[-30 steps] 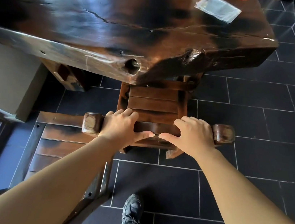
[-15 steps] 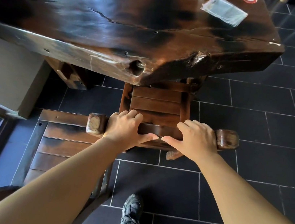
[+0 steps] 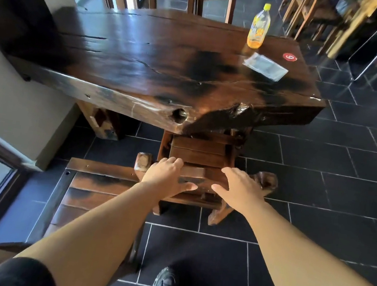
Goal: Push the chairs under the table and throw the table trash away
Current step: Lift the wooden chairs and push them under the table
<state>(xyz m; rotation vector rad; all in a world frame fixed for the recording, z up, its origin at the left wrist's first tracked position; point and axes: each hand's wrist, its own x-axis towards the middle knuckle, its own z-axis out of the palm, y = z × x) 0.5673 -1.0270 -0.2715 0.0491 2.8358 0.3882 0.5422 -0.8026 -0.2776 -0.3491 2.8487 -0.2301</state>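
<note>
- Whereas both gripped before, left hand and right hand now rest loose-fingered on the chair rail.
- Its seat sits partly under the table.
- Bottle and wrapper sit at its far corner.

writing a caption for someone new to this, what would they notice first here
The big, glossy dark wooden table fills the upper middle of the view. Just below its near edge, the left hand and right hand rest on the back rail of a wooden chair whose seat is partly under the table. Near the table's far right corner a yellow bottle stands, with a clear plastic wrapper lying just in front of it.
</note>
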